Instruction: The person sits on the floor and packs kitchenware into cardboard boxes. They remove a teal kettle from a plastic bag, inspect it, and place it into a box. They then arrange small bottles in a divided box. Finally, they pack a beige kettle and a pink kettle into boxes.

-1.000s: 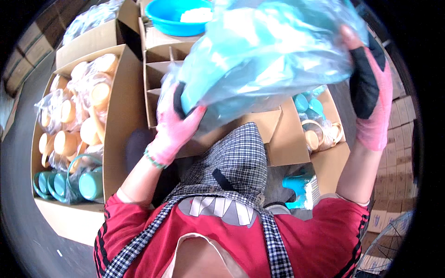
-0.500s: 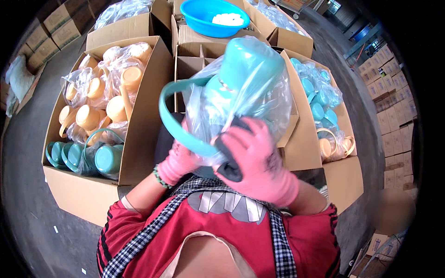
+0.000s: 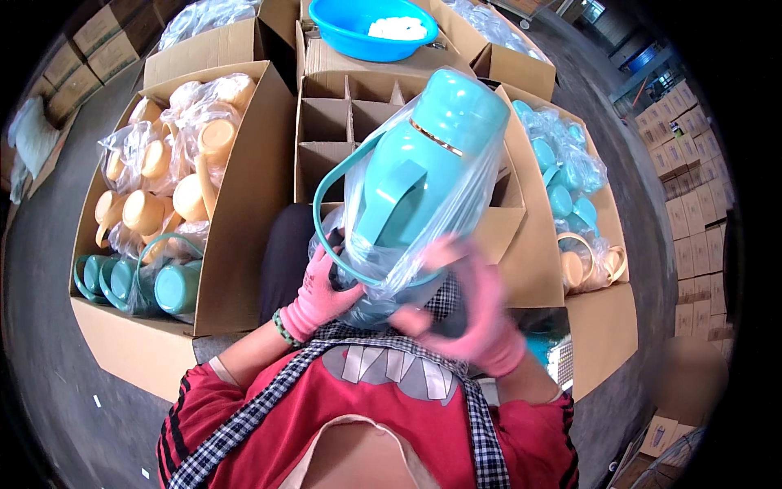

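A teal plastic jug (image 3: 423,163) with a carry handle stands upright inside a clear plastic bag (image 3: 472,204), held in front of my chest. My left hand (image 3: 319,295), in a pink glove, grips the base of the jug and the bag from the left. My right hand (image 3: 472,314), also in a pink glove and blurred, closes on the gathered bag under the jug. Behind the jug sits a cardboard box with dividers (image 3: 334,122).
A box at the left (image 3: 252,204) holds bagged cream and teal jugs. A box at the right (image 3: 603,326) holds teal and cream parts in bags. A blue basin (image 3: 358,37) with white pieces sits at the back. Stacked cartons line the right edge.
The bag was raised high and spread over the jug. It now covers the jug, which has come down to my chest, and my right hand has dropped to the bag's lower end.
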Demonstrator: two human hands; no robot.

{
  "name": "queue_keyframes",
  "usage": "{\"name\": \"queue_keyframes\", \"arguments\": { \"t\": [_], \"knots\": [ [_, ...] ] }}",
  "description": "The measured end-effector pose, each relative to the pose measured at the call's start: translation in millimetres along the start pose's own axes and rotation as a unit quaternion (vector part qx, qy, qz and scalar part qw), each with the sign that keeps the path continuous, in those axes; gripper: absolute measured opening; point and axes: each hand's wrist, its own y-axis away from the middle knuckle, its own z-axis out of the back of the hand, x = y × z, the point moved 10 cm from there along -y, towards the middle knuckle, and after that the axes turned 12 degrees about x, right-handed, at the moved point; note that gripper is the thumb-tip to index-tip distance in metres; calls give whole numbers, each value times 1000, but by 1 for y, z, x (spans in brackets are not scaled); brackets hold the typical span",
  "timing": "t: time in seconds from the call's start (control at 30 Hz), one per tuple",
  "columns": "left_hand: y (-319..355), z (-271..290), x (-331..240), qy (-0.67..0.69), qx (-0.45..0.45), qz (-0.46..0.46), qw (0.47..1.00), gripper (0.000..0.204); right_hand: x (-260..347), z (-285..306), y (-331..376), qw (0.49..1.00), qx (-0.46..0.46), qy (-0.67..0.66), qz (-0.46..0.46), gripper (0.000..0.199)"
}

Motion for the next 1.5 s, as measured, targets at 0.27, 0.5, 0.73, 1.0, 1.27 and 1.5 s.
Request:
{"name": "queue_keyframes", "arguments": {
  "t": [0.27,0.5,0.73,1.0,1.27,1.5],
  "knots": [
    [21,-10,3,-72,44,13,996,53,-203,-22,7,766,-204,-562,-236,57],
    [23,-10,20,19,72,68,995,59,-162,-112,94,816,233,-293,-441,42],
    [16,-28,15,43,117,2,992,89,22,60,-25,928,-9,370,51,53],
    [23,-33,-8,-38,212,-95,972,72,3,-67,-21,825,371,393,165,23],
    [-7,132,60,-375,88,63,921,17,-109,67,-68,931,211,-2,-297,47],
    [39,339,92,-554,-87,212,800,35,-141,59,-63,911,87,-245,-320,26]
  ]
}}
